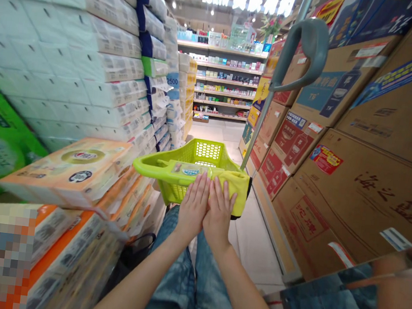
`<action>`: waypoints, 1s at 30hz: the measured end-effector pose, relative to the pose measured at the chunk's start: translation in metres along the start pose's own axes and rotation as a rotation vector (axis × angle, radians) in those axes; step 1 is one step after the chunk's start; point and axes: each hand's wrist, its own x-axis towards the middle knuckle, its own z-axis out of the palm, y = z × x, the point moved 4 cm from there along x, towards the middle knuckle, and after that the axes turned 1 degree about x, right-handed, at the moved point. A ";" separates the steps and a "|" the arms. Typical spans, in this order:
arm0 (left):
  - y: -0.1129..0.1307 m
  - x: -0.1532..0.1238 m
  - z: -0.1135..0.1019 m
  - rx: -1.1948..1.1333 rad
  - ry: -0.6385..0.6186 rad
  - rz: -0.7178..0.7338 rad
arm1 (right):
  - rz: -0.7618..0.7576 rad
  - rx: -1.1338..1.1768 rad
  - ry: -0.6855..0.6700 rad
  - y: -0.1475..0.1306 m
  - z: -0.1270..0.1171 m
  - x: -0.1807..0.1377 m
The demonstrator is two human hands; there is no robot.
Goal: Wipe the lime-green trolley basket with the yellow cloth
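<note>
A lime-green basket (176, 156) with perforated walls sits upright, a yellow, apparently folded cloth (239, 190) lying over its near right corner.

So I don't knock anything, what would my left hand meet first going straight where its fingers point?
Your left hand seems to rest at the handle; beyond that, the basket's far wall looks first in line, though depth and height are unclear.
</note>
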 end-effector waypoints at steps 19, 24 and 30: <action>0.005 0.002 -0.002 0.020 0.060 0.010 | 0.023 0.038 0.034 0.008 -0.002 -0.001; 0.003 0.003 -0.005 0.011 0.035 0.018 | -0.105 0.024 0.045 0.036 -0.016 -0.005; 0.010 0.006 -0.005 -0.011 0.054 -0.022 | 0.171 0.379 0.236 0.086 -0.047 0.020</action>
